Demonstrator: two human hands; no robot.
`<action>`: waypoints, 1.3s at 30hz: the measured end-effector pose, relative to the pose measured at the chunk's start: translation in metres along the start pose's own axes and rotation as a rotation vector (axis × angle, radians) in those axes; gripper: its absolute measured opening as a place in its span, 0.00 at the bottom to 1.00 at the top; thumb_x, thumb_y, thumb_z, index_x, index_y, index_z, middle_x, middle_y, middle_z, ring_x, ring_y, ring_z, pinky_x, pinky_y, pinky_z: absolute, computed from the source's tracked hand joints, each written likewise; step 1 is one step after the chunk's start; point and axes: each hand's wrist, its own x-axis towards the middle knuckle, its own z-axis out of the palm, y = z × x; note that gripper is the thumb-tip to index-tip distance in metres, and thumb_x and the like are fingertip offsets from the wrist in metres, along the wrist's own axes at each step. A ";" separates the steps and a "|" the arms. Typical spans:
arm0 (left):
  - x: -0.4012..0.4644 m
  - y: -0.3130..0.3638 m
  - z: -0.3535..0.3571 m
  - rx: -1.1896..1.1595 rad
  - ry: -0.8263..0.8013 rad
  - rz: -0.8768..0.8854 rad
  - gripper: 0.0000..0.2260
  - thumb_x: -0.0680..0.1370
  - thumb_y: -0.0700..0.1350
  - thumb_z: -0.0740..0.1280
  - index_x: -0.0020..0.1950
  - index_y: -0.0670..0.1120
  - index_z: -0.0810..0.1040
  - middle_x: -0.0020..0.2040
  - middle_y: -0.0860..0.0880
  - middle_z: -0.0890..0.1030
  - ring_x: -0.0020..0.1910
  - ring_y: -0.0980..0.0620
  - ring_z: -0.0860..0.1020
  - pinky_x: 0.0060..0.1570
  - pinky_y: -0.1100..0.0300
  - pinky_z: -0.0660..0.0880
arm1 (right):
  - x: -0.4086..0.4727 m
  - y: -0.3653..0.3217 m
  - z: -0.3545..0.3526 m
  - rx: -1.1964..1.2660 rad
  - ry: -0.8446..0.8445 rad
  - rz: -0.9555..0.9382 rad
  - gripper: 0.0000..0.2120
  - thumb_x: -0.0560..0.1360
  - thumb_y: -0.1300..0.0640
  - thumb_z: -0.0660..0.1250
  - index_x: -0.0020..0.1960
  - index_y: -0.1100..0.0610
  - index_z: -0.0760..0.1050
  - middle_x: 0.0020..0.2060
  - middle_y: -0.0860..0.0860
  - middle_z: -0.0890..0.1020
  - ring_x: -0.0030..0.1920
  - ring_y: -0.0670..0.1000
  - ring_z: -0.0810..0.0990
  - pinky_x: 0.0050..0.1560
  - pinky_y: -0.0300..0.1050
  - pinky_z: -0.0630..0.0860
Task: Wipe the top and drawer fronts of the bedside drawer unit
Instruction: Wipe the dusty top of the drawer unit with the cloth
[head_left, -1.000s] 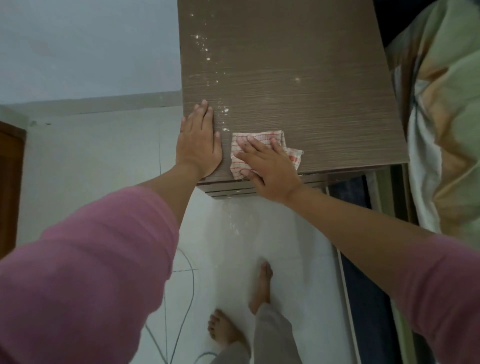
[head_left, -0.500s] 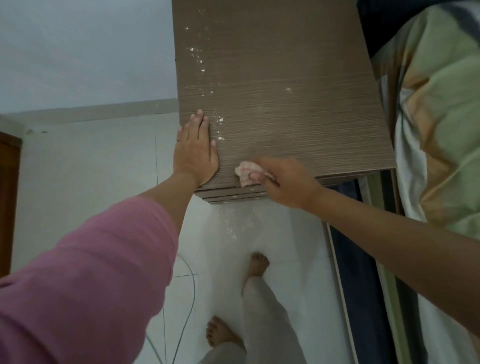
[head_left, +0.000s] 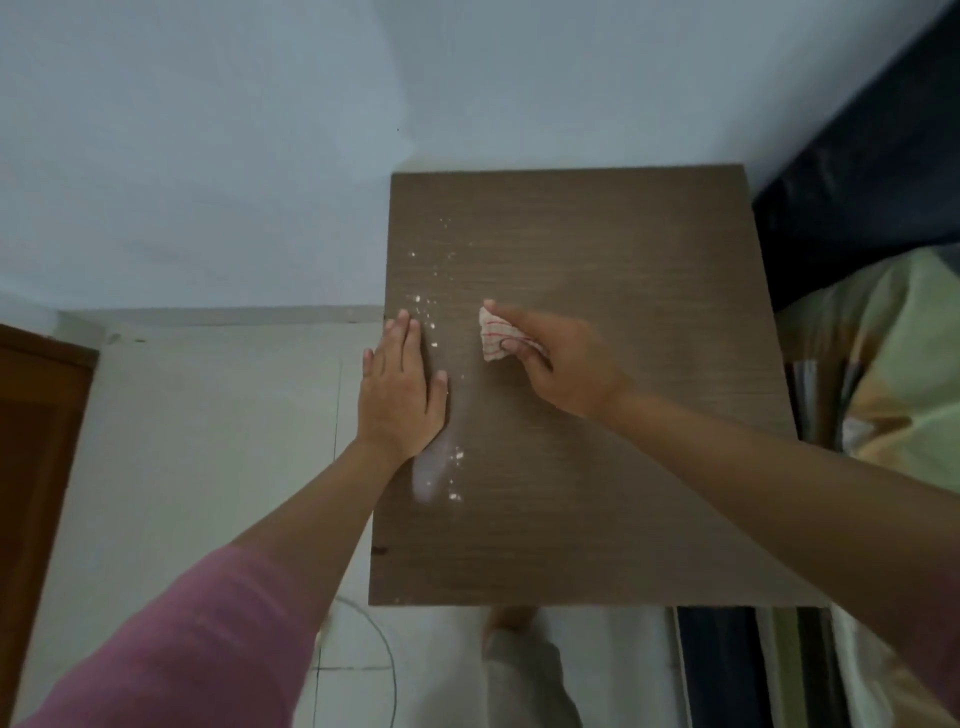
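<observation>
The brown wood-grain top of the bedside drawer unit (head_left: 597, 457) fills the middle of the head view; its drawer fronts are hidden below the front edge. White powder specks and a pale smear (head_left: 439, 467) run along its left side. My left hand (head_left: 402, 387) rests flat, fingers straight, on the top's left edge. My right hand (head_left: 558, 358) grips a bunched white cloth with red checks (head_left: 493, 335) and presses it on the top, just right of the specks.
A bed with a green and yellow cover (head_left: 893, 364) and a dark headboard (head_left: 852, 171) stands right of the unit. A pale wall is behind. White floor tiles (head_left: 208, 441), a thin cable (head_left: 387, 660) and my leg (head_left: 524, 670) lie below. A brown door (head_left: 31, 467) is at left.
My right hand has carried the bunched cloth from the front edge up to the middle of the top. The view has tilted so the whole top shows. My left hand stays flat on the left edge.
</observation>
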 end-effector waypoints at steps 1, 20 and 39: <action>0.013 0.003 0.001 0.003 -0.008 -0.003 0.28 0.78 0.49 0.58 0.74 0.40 0.54 0.76 0.42 0.55 0.75 0.45 0.53 0.70 0.48 0.49 | 0.015 0.007 -0.003 0.005 0.010 -0.005 0.20 0.77 0.61 0.63 0.68 0.55 0.69 0.54 0.56 0.82 0.50 0.55 0.81 0.48 0.29 0.65; 0.039 0.001 0.016 0.041 -0.075 -0.029 0.27 0.78 0.50 0.52 0.75 0.43 0.54 0.76 0.46 0.54 0.75 0.51 0.48 0.70 0.50 0.47 | 0.211 0.107 0.023 -0.334 -0.343 -0.309 0.22 0.80 0.53 0.55 0.73 0.54 0.61 0.73 0.55 0.62 0.75 0.55 0.56 0.71 0.62 0.56; 0.037 0.000 0.018 0.033 -0.037 -0.012 0.27 0.78 0.51 0.49 0.75 0.42 0.50 0.77 0.46 0.49 0.76 0.51 0.45 0.71 0.53 0.42 | 0.170 0.095 0.047 -0.504 -0.279 -0.236 0.24 0.79 0.44 0.52 0.73 0.46 0.58 0.76 0.48 0.55 0.76 0.50 0.51 0.70 0.63 0.36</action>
